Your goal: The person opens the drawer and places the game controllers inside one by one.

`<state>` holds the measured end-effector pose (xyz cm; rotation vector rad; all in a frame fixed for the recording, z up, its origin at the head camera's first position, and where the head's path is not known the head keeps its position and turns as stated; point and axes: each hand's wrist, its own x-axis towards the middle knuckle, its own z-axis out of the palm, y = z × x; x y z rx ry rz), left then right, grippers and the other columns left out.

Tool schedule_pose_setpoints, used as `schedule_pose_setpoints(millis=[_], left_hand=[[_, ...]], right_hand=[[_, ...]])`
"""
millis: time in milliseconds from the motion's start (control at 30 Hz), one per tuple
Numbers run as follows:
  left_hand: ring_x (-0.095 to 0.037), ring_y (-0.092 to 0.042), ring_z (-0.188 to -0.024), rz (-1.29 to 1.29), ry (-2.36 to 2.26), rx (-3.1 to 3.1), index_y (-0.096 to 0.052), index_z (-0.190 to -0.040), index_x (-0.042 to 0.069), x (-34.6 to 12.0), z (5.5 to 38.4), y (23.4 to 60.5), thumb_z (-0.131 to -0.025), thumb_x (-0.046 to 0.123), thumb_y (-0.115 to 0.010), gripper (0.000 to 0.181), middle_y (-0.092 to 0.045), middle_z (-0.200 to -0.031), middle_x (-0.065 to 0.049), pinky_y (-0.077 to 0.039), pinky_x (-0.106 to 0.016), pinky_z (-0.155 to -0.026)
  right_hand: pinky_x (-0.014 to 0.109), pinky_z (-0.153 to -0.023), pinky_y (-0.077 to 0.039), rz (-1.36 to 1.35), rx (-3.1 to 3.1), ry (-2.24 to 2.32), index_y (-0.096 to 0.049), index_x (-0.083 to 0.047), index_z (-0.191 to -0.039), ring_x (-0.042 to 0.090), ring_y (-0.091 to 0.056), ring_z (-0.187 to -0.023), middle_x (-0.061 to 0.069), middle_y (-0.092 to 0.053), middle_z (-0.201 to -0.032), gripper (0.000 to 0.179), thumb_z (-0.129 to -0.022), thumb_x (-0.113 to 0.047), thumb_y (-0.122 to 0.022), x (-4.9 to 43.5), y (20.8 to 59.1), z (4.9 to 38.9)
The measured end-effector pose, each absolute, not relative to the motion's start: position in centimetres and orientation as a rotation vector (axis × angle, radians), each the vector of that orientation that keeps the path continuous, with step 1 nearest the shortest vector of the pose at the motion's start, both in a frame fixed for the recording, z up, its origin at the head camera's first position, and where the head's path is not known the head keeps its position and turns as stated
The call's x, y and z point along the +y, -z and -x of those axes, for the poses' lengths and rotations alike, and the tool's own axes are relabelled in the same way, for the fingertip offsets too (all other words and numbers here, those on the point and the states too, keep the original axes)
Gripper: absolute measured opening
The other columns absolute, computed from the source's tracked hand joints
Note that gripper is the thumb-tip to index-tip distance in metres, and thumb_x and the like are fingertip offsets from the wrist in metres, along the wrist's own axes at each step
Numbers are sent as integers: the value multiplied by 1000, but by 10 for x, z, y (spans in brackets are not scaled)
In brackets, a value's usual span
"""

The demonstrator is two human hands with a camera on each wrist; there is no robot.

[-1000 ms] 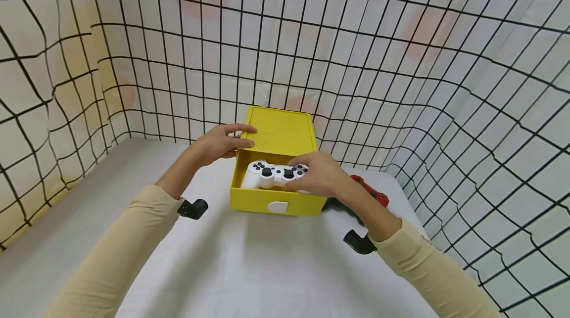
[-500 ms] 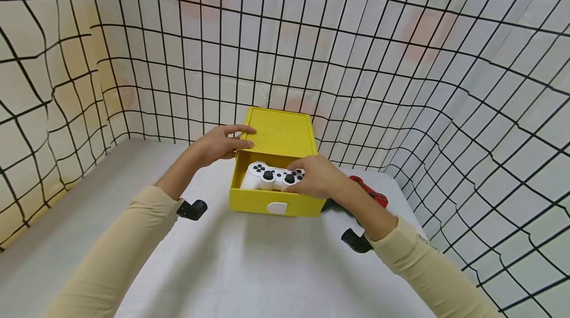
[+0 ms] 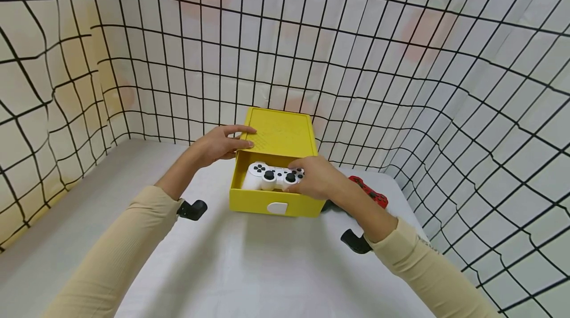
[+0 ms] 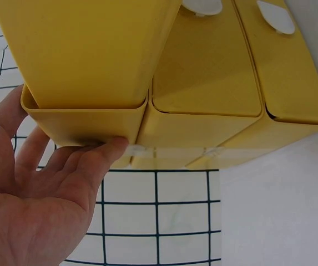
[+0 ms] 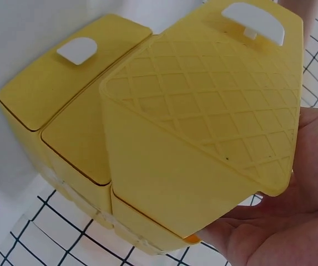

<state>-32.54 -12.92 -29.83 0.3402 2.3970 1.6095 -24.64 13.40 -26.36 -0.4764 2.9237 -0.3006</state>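
Note:
In the head view, a yellow drawer unit (image 3: 281, 132) stands on the white surface with its top drawer (image 3: 249, 201) pulled out. A white game controller (image 3: 254, 179) with black buttons and sticks lies in that drawer. My right hand (image 3: 322, 179) reaches into the drawer and grips the controller's right side, hiding it. With my left hand (image 3: 213, 145) I hold the unit's left top edge, thumb and fingers spread over the corner. The left wrist view shows those fingers curled against the yellow case (image 4: 92, 124). From the right wrist view, my fingertips are hidden behind the drawer.
Right of the unit lies a red game controller (image 3: 369, 192), with a dark object (image 3: 330, 205) partly hidden by my forearm. Two shut drawers (image 5: 75, 144) sit below the open one. Black wire grid walls (image 3: 285, 61) surround the surface at the back and sides.
My right hand has shifted slightly left and down, and the white controller has settled a little lower in the drawer. My left hand and the drawer unit have hardly moved.

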Motion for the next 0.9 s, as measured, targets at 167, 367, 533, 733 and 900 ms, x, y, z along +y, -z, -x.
schedule_pose_setpoints(millis=[167,367,533,733,900], left_hand=[[-22,-51,-98,-359,-1608,2397,-57,-144,23,-130,326,299,-98,32,-69,48,-53,-115,-9,-44,-31,-82],[-22,-52,-101,-359,-1608,2397,-57,-143,23,-131,326,300,-97,33,-70,49,-55,-117,-9,-46,-32,-85],[-21,-52,-99,-354,-1618,2393,-57,-143,24,-130,327,300,-97,32,-70,48,-56,-113,-8,-46,-31,-83],[-21,-52,-100,-354,-1623,2378,-57,-144,23,-131,328,300,-97,32,-71,50,-56,-111,-7,-46,-32,-85],[-22,-52,-103,-348,-1618,2371,-56,-145,22,-130,327,299,-97,32,-70,51,-54,-118,-9,-47,-35,-93]], right_hand=[[49,-112,-41,456,2929,298,-59,-17,-143,27,-52,-127,3,-59,-144,64,-88,-44,-78,134,263,246],[48,-112,-42,479,2926,294,-59,-15,-143,26,-53,-129,5,-60,-143,66,-88,-45,-78,135,260,246],[44,-102,-49,488,2950,331,-59,-12,-142,25,-57,-116,7,-65,-130,64,-90,-45,-76,139,252,244],[43,-96,-50,470,2977,374,-56,-10,-144,26,-56,-108,11,-65,-124,65,-91,-42,-75,146,241,236],[47,-102,-50,483,2979,373,-50,-11,-149,28,-56,-117,13,-61,-136,77,-88,-49,-76,153,236,229]])
